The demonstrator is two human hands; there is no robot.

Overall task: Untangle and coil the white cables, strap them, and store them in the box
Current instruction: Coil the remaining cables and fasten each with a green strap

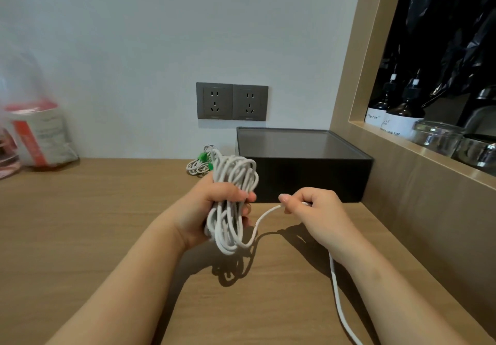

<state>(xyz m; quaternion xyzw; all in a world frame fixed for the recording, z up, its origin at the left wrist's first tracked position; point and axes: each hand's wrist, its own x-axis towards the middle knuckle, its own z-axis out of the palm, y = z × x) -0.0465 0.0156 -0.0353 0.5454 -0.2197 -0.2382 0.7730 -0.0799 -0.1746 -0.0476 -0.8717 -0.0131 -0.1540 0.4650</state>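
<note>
Above a wooden desk [80, 237], the left hand [212, 205] grips a loose bundle of white cable [236, 172], while the right hand [319, 210] pinches its trailing strand. Behind them sits a black box [308, 181], its contents hidden. Small coils with green ties [197, 166] lie just left of it.

We find the box [308, 172] right of centre on the table [80, 224], strapped coils [197, 166] beside its left, our bundle [230, 205] below, sockets [232, 101] above.

The cable bundle [233, 183] is white. The box [303, 167] is black; the table [94, 224] is light wood grain. The far coiled cables [197, 166] are white with green straps [203, 156].
</note>
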